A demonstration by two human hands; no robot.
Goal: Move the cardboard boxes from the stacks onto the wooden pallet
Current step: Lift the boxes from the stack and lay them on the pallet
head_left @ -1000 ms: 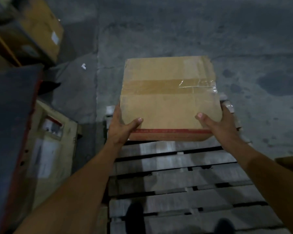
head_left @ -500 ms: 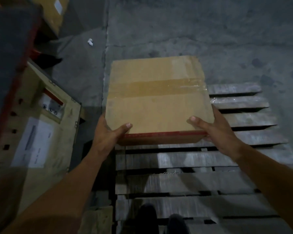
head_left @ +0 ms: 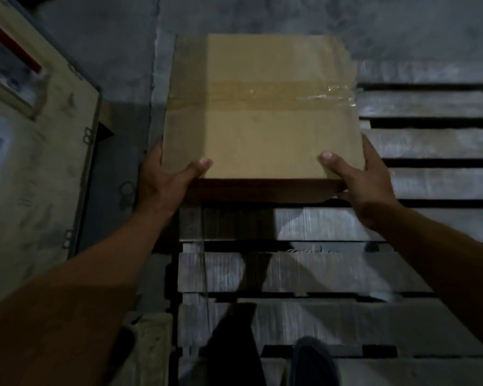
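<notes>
A brown cardboard box (head_left: 262, 107), sealed across its top with clear tape, hangs over the far left corner of the wooden pallet (head_left: 332, 274). My left hand (head_left: 162, 179) grips its near left corner, thumb lying on the top face. My right hand (head_left: 357, 176) grips the near right corner the same way. The fingers of both hands are hidden under or beside the box. Whether the box touches the slats cannot be told. A dark red band runs along its near side.
A pale wooden crate (head_left: 34, 168) with metal clips and paper labels stands close on the left. Grey concrete floor (head_left: 123, 51) lies beyond it and the pallet. My feet (head_left: 310, 363) stand on the near slats. Bare slats stretch to the right.
The view has tilted further down and closed in. The box has come lower and nearer the pallet's left corner. Both hands keep the same hold.
</notes>
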